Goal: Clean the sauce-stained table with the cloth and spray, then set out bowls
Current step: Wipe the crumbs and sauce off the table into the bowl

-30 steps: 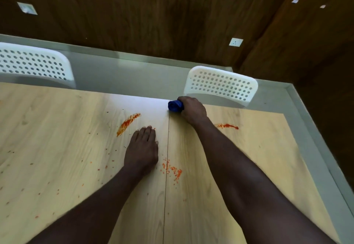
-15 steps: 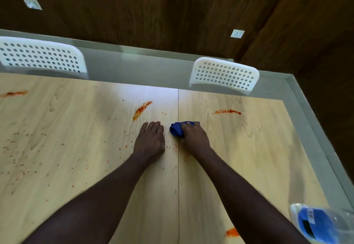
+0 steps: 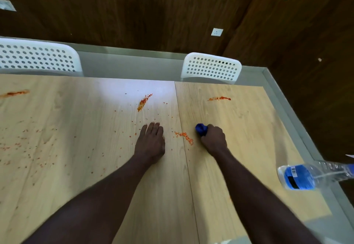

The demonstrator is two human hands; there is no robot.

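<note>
While the left grip lay flat and open on the table, the right grip clutched the bunched cloth just right of the sauce crumbs.

The worktop is pale blond wood with fine straight grain, split by one thin dark seam. Orange-red sauce smears streak it, and small orange specks lie scattered (thickest by the seam). The balled cloth is deep royal blue. The plastic bottle is clear, its label blue with a black patch. The left chair back and the right chair back are white, patterned with rows of round holes. The wall is dark brown wood panelling.
</note>
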